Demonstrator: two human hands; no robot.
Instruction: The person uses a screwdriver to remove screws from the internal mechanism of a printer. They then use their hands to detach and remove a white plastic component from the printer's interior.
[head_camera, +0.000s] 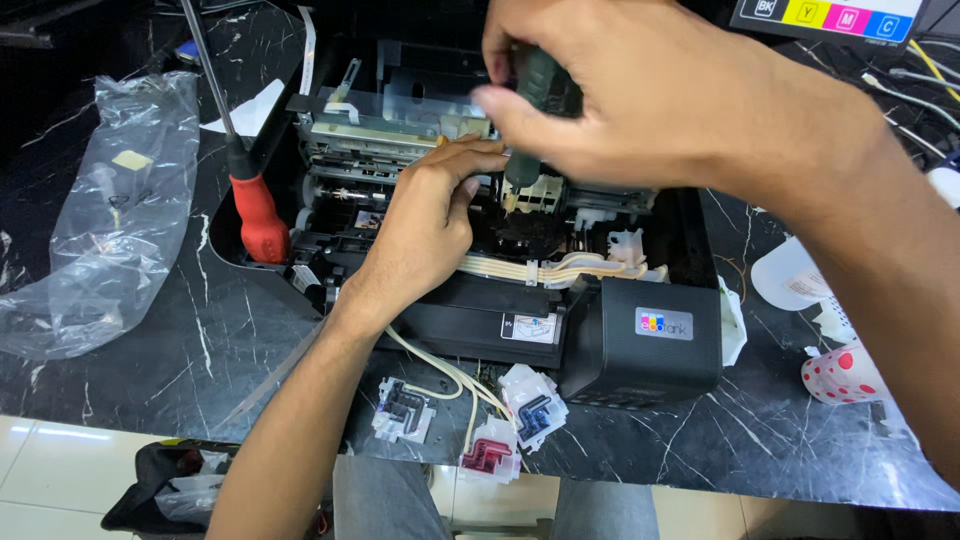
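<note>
An opened black printer (640, 350) lies on the dark marble table with its inner mechanism exposed. My right hand (640, 95) grips a dark-handled screwdriver (535, 100) upright, tip down into the carriage area at the middle. My left hand (425, 225) rests on the mechanism beside the tip, fingers curled against the white and black parts there. Cream ink tubes (560, 268) run across the printer and down to several small ink cartridges (500, 415) lying at the table's front edge.
A red-handled screwdriver (258, 215) leans against the printer's left side. A crumpled clear plastic bag (110, 220) lies at left. A red-dotted white cup (840, 372) and white scraps sit at right. A black bag (165, 485) is on the floor below.
</note>
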